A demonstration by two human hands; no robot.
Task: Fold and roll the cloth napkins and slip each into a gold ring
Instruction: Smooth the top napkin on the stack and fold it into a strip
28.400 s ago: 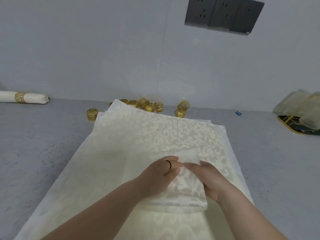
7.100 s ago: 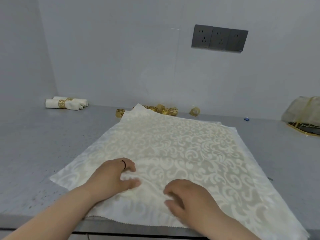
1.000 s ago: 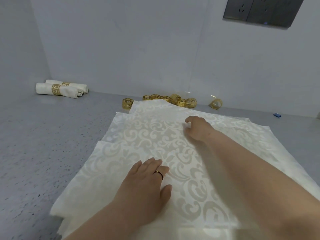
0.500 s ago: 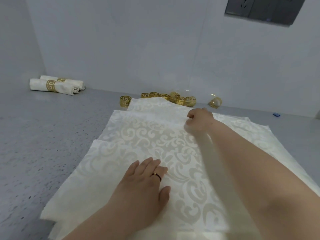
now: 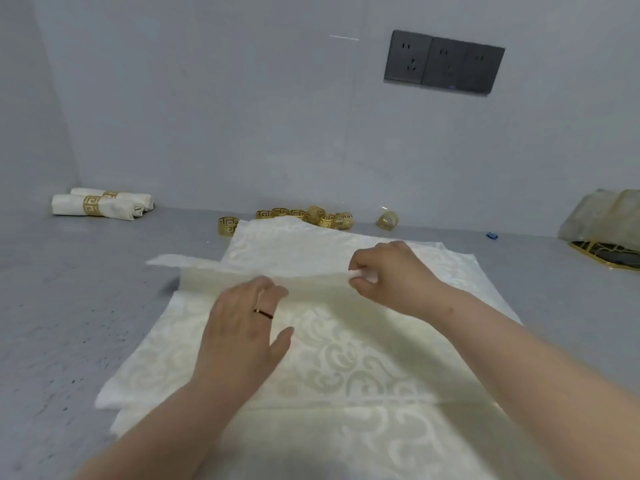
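Nearest the camera, the left hand lies flat with fingers straight on the top napkin of the stack, pinning it to the grey counter. Just beyond, the right hand pinches the lifted far edge. To fold well, I judge the pinched edge should come toward the near hem squarely while the flat hand anchors the layers below, then smooths the crease. Farther back, loose gold rings lie by the wall, with two finished rolls at far left.
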